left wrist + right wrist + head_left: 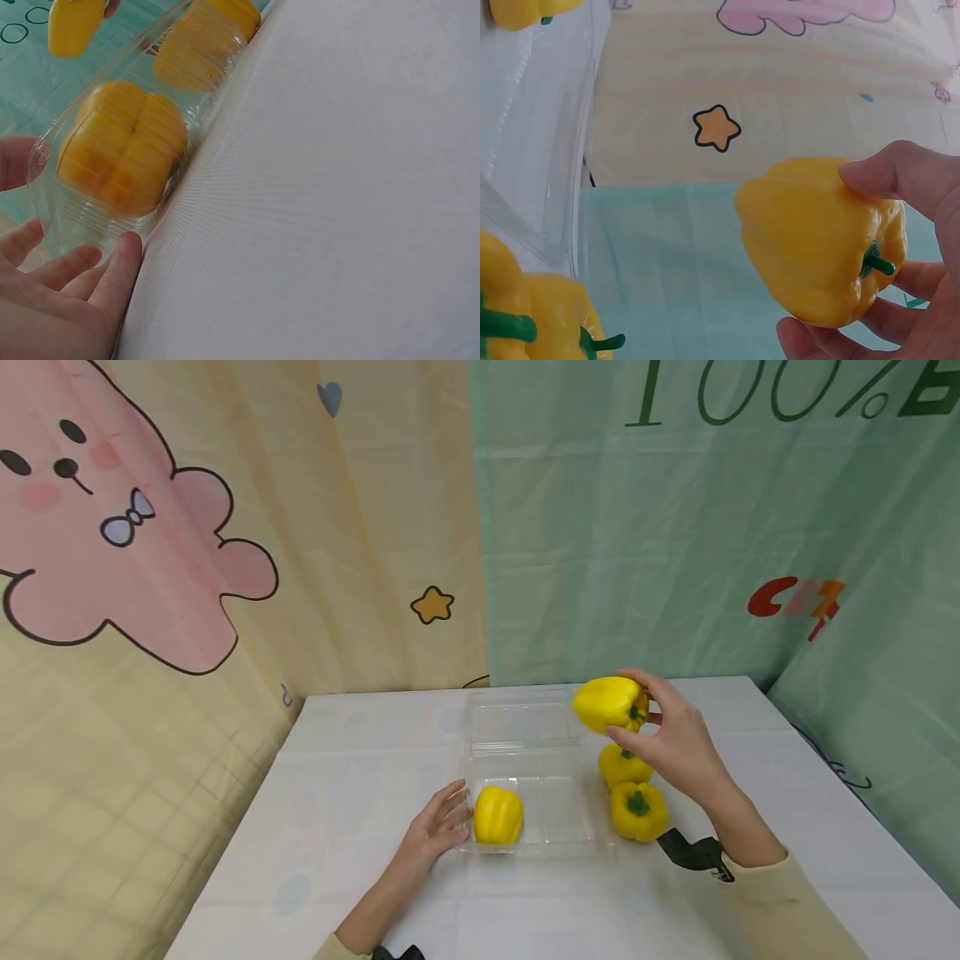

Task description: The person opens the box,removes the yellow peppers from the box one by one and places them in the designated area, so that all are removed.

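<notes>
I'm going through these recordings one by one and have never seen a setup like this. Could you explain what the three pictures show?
There is no machine here, only a person's bare left hand and right hand. The widest picture comes from a camera worn on the head, looking forward and down. The other two come from cameras on the wrists, each watching its own hand.

On the white table lies a clear plastic container, opened out. One yellow pepper sits inside; two more yellow peppers stand to its right. The right hand holds a fourth pepper raised near its stem end, while the left hand's fingers rest against the container's left side.
</notes>
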Demonstrator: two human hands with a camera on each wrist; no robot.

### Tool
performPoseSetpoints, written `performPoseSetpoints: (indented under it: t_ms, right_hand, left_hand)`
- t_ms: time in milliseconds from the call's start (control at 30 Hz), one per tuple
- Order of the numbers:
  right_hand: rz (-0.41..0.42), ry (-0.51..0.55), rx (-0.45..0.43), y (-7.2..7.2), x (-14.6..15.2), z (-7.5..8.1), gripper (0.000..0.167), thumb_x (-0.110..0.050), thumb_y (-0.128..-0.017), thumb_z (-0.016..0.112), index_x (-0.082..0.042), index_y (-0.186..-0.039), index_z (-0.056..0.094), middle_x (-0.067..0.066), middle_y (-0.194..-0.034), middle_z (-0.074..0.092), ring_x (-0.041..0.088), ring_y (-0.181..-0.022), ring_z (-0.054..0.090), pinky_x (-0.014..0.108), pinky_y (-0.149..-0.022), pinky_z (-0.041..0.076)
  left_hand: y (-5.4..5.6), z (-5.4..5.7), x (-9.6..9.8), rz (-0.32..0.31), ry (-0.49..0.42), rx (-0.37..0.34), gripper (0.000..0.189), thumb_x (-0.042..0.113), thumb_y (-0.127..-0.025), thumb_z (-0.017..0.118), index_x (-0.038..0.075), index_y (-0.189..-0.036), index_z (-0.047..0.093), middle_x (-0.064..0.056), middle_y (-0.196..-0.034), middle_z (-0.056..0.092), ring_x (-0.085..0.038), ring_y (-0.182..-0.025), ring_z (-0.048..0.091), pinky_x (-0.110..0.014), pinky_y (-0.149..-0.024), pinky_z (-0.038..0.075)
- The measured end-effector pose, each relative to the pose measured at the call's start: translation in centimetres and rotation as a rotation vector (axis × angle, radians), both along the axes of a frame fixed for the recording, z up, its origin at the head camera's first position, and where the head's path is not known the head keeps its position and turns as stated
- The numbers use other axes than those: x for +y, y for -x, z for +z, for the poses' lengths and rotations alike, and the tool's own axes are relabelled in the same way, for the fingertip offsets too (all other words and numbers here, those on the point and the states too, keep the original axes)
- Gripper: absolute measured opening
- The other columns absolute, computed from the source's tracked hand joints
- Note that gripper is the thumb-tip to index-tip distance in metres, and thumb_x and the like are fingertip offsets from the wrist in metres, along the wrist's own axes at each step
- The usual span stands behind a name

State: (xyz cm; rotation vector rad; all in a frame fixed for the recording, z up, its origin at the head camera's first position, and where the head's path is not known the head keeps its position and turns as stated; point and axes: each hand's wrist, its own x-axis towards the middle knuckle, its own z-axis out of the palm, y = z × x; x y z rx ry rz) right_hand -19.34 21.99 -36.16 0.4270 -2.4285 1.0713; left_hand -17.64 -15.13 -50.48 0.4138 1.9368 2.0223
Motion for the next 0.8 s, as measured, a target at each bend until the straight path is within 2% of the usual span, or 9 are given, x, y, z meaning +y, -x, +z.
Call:
performPoseSetpoints:
  t_ms: [100, 233, 333, 667, 800]
  right_hand:
    - [-0.014, -0.004, 0.010, 0.1, 0.6, 0.0, 0.073, -0.018, -0.086, 0.082, -0.017, -0.149, 0.046, 0.006, -0.139, 0.053, 0.026, -0.116, 0.052, 0.034, -0.088, 0.054]
    - [-0.031, 0.001, 0.021, 0.2, 1.2, 0.1, 0.073, -0.016, -0.086, 0.082, -0.016, -0.150, 0.046, 0.007, -0.138, 0.054, 0.027, -0.114, 0.052, 0.012, -0.085, 0.046]
    - [-0.046, 0.017, 0.017, 0.2, 1.7, 0.2, 0.075, -0.016, -0.086, 0.081, -0.015, -0.151, 0.044, 0.010, -0.137, 0.054, 0.028, -0.114, 0.052, 0.007, -0.084, 0.043]
    - [-0.095, 0.043, -0.037, 0.4, 3.6, 0.4, 0.076, -0.019, -0.088, 0.080, -0.015, -0.152, 0.041, 0.014, -0.139, 0.053, 0.033, -0.120, 0.049, 0.008, -0.084, 0.043]
    - [-0.115, 0.023, -0.067, 0.6, 4.4, 0.3, 0.076, -0.019, -0.088, 0.080, -0.015, -0.152, 0.040, 0.015, -0.140, 0.051, 0.034, -0.121, 0.049, 0.028, -0.091, 0.054]
  left_hand:
    - [0.0, -0.1, 0.0, 0.001, 0.002, -0.005, 0.068, 0.009, -0.099, 0.057, 0.014, -0.159, 0.027, -0.013, -0.163, 0.027, -0.036, -0.145, 0.034, -0.053, -0.115, 0.031]
    - [0.0, -0.1, -0.1, 0.000, -0.002, -0.006, 0.068, 0.009, -0.099, 0.057, 0.014, -0.159, 0.027, -0.014, -0.163, 0.027, -0.036, -0.145, 0.034, -0.052, -0.115, 0.031]
    - [0.0, -0.1, -0.1, -0.004, -0.010, -0.009, 0.068, 0.008, -0.099, 0.057, 0.014, -0.159, 0.026, -0.015, -0.163, 0.026, -0.036, -0.145, 0.034, -0.052, -0.116, 0.030]
    - [0.0, 0.2, -0.1, -0.003, -0.005, -0.018, 0.068, 0.007, -0.099, 0.057, 0.014, -0.159, 0.026, -0.014, -0.163, 0.025, -0.036, -0.145, 0.033, -0.053, -0.116, 0.029]
    - [0.0, 0.2, 0.0, -0.004, 0.002, -0.018, 0.068, 0.008, -0.099, 0.057, 0.015, -0.159, 0.026, -0.014, -0.163, 0.026, -0.036, -0.145, 0.033, -0.052, -0.116, 0.030]
